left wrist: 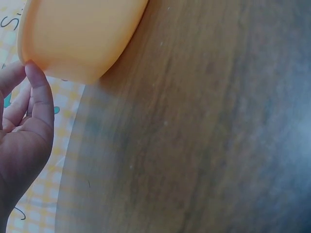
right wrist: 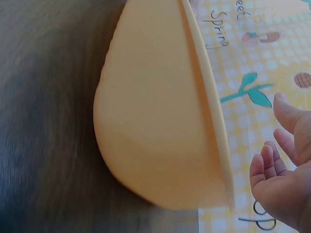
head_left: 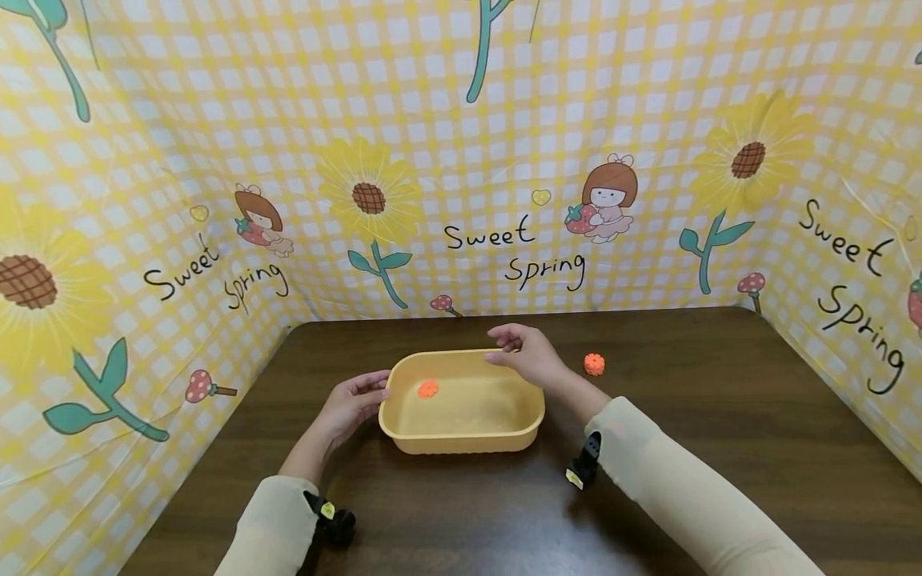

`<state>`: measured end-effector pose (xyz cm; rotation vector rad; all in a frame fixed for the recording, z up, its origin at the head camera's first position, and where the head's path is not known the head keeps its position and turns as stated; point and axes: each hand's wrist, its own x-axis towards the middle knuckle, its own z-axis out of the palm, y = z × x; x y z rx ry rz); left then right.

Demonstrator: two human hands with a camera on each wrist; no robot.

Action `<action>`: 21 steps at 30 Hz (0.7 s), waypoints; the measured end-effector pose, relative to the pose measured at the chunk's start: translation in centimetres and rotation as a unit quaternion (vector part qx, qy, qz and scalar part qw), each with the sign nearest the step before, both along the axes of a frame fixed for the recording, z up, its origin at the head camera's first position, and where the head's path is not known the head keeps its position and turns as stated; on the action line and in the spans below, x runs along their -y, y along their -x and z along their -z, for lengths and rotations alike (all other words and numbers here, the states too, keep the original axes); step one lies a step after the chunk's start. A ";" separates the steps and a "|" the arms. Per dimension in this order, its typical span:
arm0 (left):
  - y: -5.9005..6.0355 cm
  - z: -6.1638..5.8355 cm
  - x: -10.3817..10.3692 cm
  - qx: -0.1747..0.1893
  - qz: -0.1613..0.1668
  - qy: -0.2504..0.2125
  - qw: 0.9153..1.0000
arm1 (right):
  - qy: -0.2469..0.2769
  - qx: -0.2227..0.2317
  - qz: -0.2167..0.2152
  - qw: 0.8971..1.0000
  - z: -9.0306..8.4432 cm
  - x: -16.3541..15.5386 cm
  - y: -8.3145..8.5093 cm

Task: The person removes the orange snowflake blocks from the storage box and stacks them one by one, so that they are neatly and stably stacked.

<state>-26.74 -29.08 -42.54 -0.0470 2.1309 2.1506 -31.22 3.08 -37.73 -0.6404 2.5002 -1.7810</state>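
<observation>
A yellow plastic basin (head_left: 461,442) stands on the brown table, its long side toward me. My left hand (head_left: 355,404) is at its left end, with thumb and forefinger pinching the rim, as the left wrist view shows the basin (left wrist: 82,39) right at the fingertips. Over the far right part of the rim hovers my right hand (head_left: 536,360), fingers loosely bent and nothing between them. Inside the basin, toward the left, lies an orange flower-shaped piece (head_left: 428,389). A second orange flower-shaped piece (head_left: 594,365) rests on the table beyond the right wrist.
The dark wood table (head_left: 461,512) runs back to a yellow checked cloth (head_left: 446,160) hung behind and along both sides. A black wrist camera (head_left: 337,524) sits below the left sleeve, another camera (head_left: 583,462) below the right sleeve.
</observation>
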 end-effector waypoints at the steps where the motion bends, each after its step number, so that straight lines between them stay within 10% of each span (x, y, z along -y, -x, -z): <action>1: 0.1 0.2 0.1 -0.002 -0.001 0.002 1.000 | -0.001 0.000 -0.002 1.000 0.1 0.4 0.0; 21: -0.9 -1.4 -0.5 0.009 0.013 0.003 1.000 | 0.000 0.043 -0.082 0.996 1.5 6.2 -0.9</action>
